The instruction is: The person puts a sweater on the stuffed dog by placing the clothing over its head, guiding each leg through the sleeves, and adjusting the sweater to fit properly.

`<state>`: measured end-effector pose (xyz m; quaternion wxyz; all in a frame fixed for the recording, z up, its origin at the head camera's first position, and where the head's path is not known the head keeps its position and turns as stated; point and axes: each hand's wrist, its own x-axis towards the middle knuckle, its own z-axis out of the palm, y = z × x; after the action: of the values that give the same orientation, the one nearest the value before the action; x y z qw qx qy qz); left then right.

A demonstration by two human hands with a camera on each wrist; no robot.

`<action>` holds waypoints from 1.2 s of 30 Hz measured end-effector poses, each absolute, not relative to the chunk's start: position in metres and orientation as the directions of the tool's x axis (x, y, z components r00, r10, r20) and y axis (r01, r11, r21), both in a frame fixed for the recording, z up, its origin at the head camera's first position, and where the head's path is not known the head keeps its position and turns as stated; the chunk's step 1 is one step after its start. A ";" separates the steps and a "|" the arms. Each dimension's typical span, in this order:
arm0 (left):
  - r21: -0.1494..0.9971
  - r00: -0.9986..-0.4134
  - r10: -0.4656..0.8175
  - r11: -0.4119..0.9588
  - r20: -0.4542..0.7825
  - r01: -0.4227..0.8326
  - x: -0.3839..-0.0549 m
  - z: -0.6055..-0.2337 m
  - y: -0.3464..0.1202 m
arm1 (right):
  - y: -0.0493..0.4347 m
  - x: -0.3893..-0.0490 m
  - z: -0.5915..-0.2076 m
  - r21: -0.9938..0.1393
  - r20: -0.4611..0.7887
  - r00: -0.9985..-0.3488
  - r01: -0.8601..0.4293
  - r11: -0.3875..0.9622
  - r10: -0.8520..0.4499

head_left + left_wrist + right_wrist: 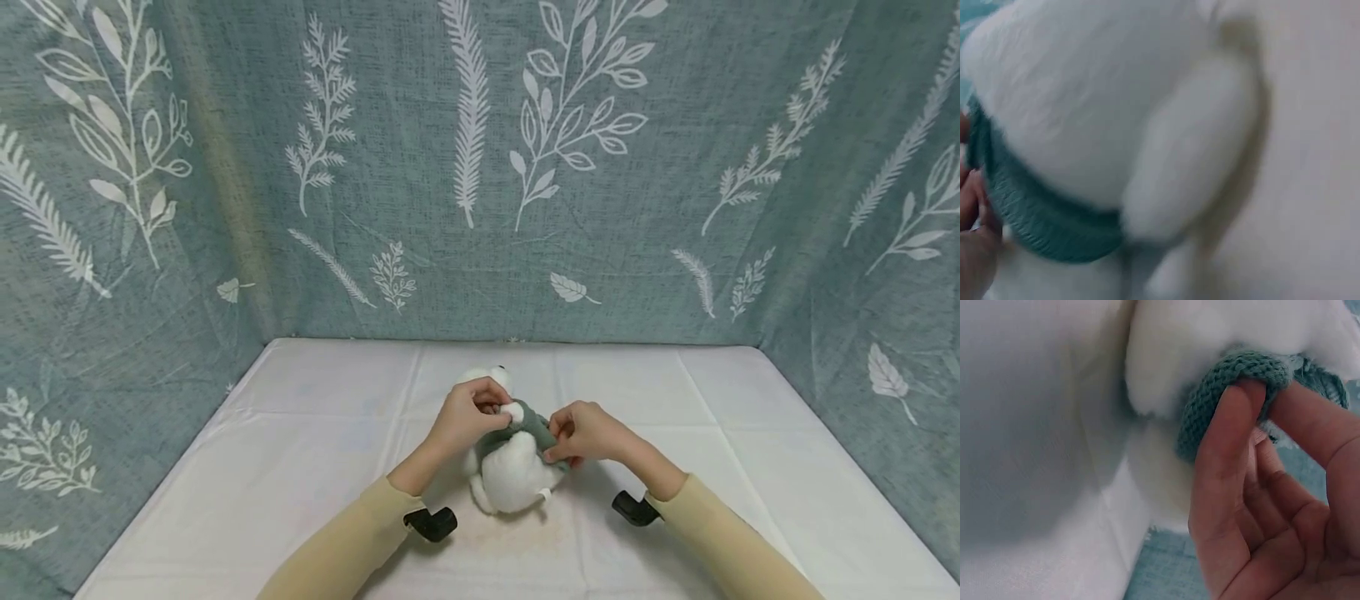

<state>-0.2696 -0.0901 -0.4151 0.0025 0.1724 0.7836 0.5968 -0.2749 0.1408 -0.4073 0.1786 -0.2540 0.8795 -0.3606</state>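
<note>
A white plush toy [517, 475] lies on the table, with a green knitted garment [536, 423] around part of its body. My left hand [465, 415] is at the garment's upper edge beside a small white plush part; in the left wrist view its fingers [974, 200] pinch the green knit [1054, 228]. With thumb and index finger, my right hand [588, 433] grips the garment's other side. The right wrist view gives a close look at this folded knit edge [1235, 369] between the fingertips. The toy's head lies partly behind the left hand.
A white cloth [315, 417] covers the table. Grey-blue fabric with white leaf prints [420, 167] hangs behind it and along both sides. Black wrist mounts [433, 525] sit on both forearms, close above the cloth.
</note>
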 end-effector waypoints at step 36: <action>0.909 -0.854 0.431 0.155 0.291 0.388 -0.273 -0.414 -0.095 | 0.150 -0.282 -0.409 -0.849 -0.168 -0.764 -0.208 0.485 -0.623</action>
<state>-0.2728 -0.0946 -0.4139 0.0181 0.2694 0.7598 0.5915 -0.2824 0.1498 -0.4087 0.2348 -0.2505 0.8292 -0.4411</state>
